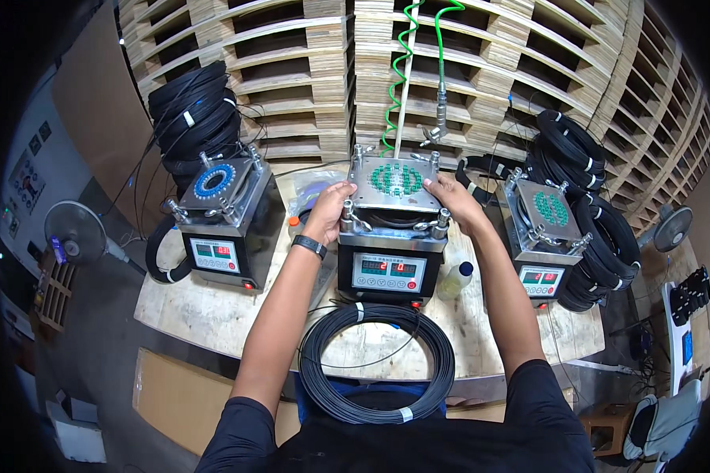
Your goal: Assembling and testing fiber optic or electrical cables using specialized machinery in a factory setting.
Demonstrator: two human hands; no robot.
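In the middle of the bench stands a black-fronted machine [347,272] with a lit red digit display. On top of it lies a square metal plate [365,199] set with rings of small green pieces [396,180]. My left hand [334,211] grips the plate's left edge, thumb near the top, other fingers partly hidden. At the right edge, my right hand [455,200] holds the plate with its thumb beside the green pieces and its lower fingers out of sight. A coil of black cable [314,370] rests against the bench's front edge, close to my body.
Similar machines stand left [213,251] and right [535,260], with blue and green rings on top. Stacks of black coils [193,118] sit behind. A bottle [454,282] stands beside the middle machine. A green air hose [440,63] hangs before wooden pallets [323,71].
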